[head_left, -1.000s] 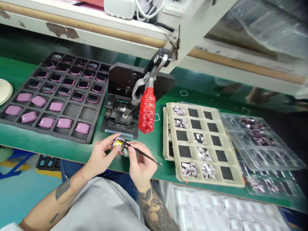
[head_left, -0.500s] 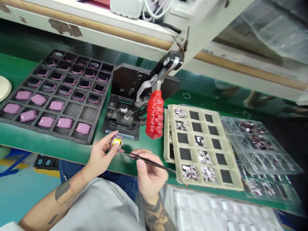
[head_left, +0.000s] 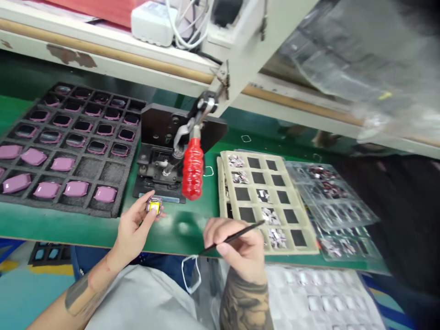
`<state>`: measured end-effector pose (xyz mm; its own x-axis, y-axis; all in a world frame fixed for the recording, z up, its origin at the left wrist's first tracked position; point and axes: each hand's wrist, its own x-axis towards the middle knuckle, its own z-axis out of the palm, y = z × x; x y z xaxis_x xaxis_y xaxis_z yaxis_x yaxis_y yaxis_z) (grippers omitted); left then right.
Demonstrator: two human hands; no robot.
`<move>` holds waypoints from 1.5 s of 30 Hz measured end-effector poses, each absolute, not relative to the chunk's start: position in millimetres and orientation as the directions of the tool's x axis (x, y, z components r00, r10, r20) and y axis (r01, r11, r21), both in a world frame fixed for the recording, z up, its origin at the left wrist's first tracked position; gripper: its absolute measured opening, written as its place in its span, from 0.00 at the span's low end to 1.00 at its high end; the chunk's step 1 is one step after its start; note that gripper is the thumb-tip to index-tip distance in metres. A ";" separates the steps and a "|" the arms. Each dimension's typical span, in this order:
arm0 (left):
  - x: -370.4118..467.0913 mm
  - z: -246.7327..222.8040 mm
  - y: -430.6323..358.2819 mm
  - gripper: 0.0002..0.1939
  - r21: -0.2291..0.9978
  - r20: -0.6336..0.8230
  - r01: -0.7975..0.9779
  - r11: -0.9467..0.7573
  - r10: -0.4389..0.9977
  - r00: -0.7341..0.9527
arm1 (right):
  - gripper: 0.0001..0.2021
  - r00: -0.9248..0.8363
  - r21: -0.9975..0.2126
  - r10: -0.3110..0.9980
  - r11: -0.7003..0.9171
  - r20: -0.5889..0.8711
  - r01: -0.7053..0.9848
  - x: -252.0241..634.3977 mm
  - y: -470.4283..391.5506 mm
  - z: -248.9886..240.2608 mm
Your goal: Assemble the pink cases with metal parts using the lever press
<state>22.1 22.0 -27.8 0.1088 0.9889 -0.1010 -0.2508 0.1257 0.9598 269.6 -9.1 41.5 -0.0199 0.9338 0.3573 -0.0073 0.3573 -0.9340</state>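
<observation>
Right hand (head_left: 237, 245) clamped on tweezers (head_left: 243, 231); white loop (head_left: 194, 289) hangs at their tip, by bench (head_left: 168, 238) edge. Left hand (head_left: 135, 224) pinches case (head_left: 154, 206), yellow patch up, just in front of press (head_left: 146, 158). Foam tray (head_left: 116, 172) left of press, beige tray (head_left: 304, 251) right.

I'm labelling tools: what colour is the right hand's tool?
The slim tool is black; see head view.

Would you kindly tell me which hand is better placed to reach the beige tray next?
Probably the right hand: it is beside the beige tray, holding a slim black tool. The left hand is farther away, holding a small piece with yellow inside.
</observation>
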 end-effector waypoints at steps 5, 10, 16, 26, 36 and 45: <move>21.7 -27.3 21.1 0.29 0.971 -0.103 -0.202 0.125 0.988 0.116 | 0.16 0.136 -0.374 0.661 0.234 0.738 0.898 303.0 0.9 49.6; 19.9 -23.9 20.6 0.31 0.982 -0.107 -0.147 0.121 0.989 0.103 | 0.13 -0.281 0.006 0.873 0.304 0.398 0.953 279.5 -6.2 11.3; 16.6 -24.7 19.4 0.33 0.991 -0.113 -0.062 0.120 0.988 0.108 | 0.14 -0.112 -0.088 0.894 0.166 0.435 0.982 295.6 -21.9 18.9; 16.6 -25.5 19.2 0.32 0.991 -0.130 -0.016 0.133 0.983 0.128 | 0.14 0.337 -0.072 0.930 -0.330 0.148 0.941 438.2 17.9 60.9; 14.3 -35.4 18.7 0.23 0.993 -0.112 -0.027 0.119 0.975 0.191 | 0.13 0.364 0.080 0.931 -0.363 0.012 0.928 426.7 37.2 58.5; 11.7 -20.0 26.0 0.12 0.983 0.050 0.153 -0.105 0.943 0.329 | 0.08 0.320 -0.191 0.883 -0.268 0.344 0.944 416.1 22.5 55.7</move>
<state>11.7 26.0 -20.0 0.3289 0.9430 0.0497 0.1534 -0.1053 0.9825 416.1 22.5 55.7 0.3203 0.8825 0.3443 0.9443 -0.2683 -0.1908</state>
